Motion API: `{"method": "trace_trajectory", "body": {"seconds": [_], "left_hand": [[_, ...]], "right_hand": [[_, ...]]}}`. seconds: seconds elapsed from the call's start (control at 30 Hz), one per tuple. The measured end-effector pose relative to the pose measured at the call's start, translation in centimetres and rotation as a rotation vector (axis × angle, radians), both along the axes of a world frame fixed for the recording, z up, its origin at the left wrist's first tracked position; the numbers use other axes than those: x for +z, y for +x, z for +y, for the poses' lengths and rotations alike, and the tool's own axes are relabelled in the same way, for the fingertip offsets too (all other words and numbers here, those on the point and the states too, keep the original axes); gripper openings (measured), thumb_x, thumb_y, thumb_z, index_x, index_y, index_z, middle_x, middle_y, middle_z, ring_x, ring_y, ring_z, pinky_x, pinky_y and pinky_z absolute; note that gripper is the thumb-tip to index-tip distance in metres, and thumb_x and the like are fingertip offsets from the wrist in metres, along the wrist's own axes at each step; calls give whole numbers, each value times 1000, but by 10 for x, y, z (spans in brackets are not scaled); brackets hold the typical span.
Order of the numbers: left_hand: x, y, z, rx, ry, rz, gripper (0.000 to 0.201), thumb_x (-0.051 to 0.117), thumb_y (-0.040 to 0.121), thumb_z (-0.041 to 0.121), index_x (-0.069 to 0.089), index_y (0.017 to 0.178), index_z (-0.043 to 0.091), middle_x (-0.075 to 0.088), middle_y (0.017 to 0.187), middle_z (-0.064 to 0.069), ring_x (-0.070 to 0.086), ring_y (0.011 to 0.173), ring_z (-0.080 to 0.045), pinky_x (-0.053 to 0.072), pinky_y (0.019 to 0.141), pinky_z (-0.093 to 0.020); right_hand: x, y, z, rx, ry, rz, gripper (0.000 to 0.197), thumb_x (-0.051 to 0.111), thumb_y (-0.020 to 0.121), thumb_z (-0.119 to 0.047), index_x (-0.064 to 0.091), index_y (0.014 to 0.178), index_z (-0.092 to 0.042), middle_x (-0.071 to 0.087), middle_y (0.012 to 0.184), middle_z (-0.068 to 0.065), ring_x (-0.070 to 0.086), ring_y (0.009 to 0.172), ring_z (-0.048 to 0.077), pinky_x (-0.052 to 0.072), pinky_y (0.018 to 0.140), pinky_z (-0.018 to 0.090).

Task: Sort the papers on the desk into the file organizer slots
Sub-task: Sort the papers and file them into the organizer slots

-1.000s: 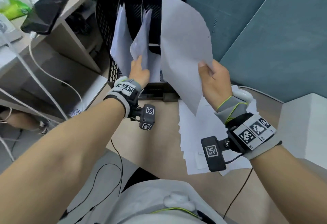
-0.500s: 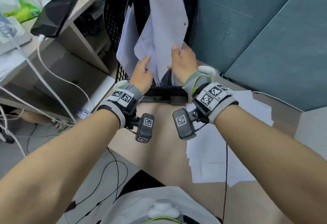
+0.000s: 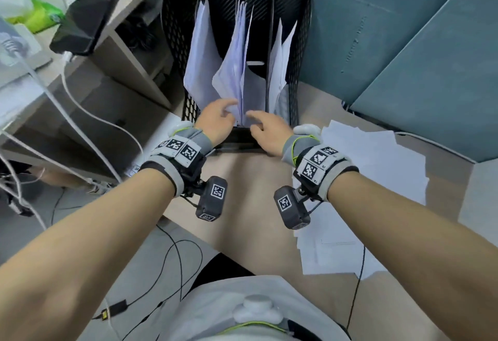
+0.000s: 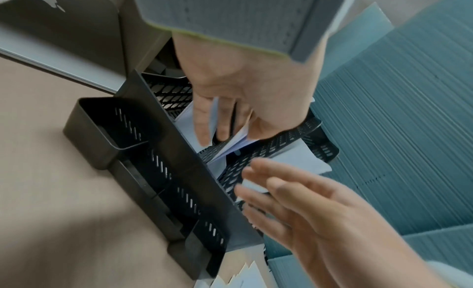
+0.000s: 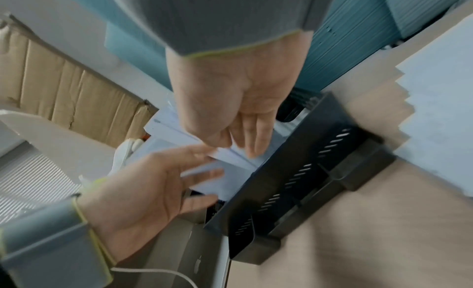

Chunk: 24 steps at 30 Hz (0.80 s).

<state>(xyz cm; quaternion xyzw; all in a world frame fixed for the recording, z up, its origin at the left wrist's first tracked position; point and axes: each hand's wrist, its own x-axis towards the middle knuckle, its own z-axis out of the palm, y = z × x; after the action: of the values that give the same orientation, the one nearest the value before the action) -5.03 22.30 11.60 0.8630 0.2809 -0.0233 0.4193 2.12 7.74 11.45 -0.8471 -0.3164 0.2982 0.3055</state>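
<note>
A black mesh file organizer (image 3: 172, 31) with three upright slots stands at the back of the desk, white sheets in each slot. My left hand (image 3: 226, 109) reaches into the front of the middle slot, its straight fingers resting against the papers there (image 3: 237, 76). In the left wrist view the left hand (image 4: 217, 126) has sheet edges between its extended fingers. My right hand (image 3: 256, 120) hovers open just right of it, fingers straight and holding nothing; in the right wrist view the right hand (image 5: 240, 142) touches the paper edges. A loose pile of white papers (image 3: 377, 179) lies on the desk to the right.
A teal partition (image 3: 404, 44) walls the back and right. A shelf unit with a black phone (image 3: 83, 23) and white cables (image 3: 80, 125) stands left. A white box (image 3: 482, 192) sits at far right. Bare desk (image 3: 242, 206) lies between my wrists.
My right hand carried the raised sheet left and down into the middle slot and let it go. Both hands are now low at the organizer's front.
</note>
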Motion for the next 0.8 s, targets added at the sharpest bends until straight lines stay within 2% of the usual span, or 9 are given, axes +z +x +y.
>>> {"method": "trace_trajectory", "body": {"seconds": [0.07, 0.13, 0.33, 0.4, 0.5, 0.57, 0.67, 0.73, 0.8], "left_hand": [[-1, -3, -9, -73, 109, 127, 26, 51, 90, 20, 69, 108, 26, 69, 103, -2, 63, 95, -27, 50, 84, -31], [0, -2, -29, -171, 254, 174, 16, 54, 89, 30, 70, 88, 29, 66, 86, 4, 63, 94, -24, 43, 72, -26], [-3, 22, -119, -319, 332, -157, 32, 42, 82, 43, 69, 85, 27, 70, 76, 7, 65, 80, -25, 52, 70, -35], [-7, 32, -153, -394, 308, -191, 31, 42, 82, 40, 69, 85, 25, 70, 75, 5, 65, 78, -25, 51, 68, -34], [-26, 39, -173, -471, 200, -69, 34, 38, 80, 40, 68, 86, 26, 70, 70, 10, 66, 75, -18, 54, 68, -34], [-50, 43, -178, -513, 160, 54, 29, 39, 78, 37, 67, 83, 29, 71, 72, 13, 66, 74, -15, 55, 70, -35], [-84, 37, -177, -533, 131, 217, 16, 48, 82, 29, 64, 83, 34, 72, 89, 9, 67, 84, -19, 53, 78, -30], [-103, 36, -182, -541, 129, 297, 18, 55, 88, 18, 68, 101, 23, 69, 106, -2, 64, 98, -24, 47, 84, -25], [-115, 38, -186, -522, 136, 401, 31, 55, 90, 14, 61, 121, 15, 62, 122, -5, 59, 111, -27, 45, 90, -29]], "right_hand": [[-6, 1, -25, -9, 41, 49, 33, 45, 92, -8, 66, 119, -10, 67, 121, 8, 61, 111, 28, 45, 100, 41], [-11, 5, -56, -97, 79, 62, 32, 45, 90, -10, 70, 109, -13, 70, 112, 6, 64, 105, 28, 47, 97, 44], [-7, 10, -150, -349, 86, -117, 34, 42, 86, -14, 71, 101, -25, 72, 103, -5, 64, 101, 22, 50, 89, 44], [-11, 9, -187, -392, 28, -130, 35, 40, 84, -17, 70, 99, -28, 71, 104, -7, 63, 99, 21, 51, 88, 42], [-23, 7, -230, -410, -124, -129, 34, 42, 89, -12, 69, 104, -27, 68, 114, -8, 62, 102, 21, 50, 89, 34], [-34, 6, -262, -418, -263, -83, 34, 41, 93, -13, 66, 112, -27, 63, 126, -5, 60, 108, 23, 47, 89, 30], [-54, -3, -296, -335, -468, 75, 36, 40, 97, -17, 55, 130, -23, 50, 141, 2, 51, 122, 26, 41, 98, 33], [-67, -8, -317, -317, -564, 185, 40, 39, 98, -18, 48, 137, -23, 43, 147, 4, 47, 126, 28, 40, 100, 34], [-79, -12, -331, -259, -633, 250, 43, 37, 99, -16, 42, 141, -21, 36, 152, 4, 42, 132, 28, 37, 104, 33]]}}
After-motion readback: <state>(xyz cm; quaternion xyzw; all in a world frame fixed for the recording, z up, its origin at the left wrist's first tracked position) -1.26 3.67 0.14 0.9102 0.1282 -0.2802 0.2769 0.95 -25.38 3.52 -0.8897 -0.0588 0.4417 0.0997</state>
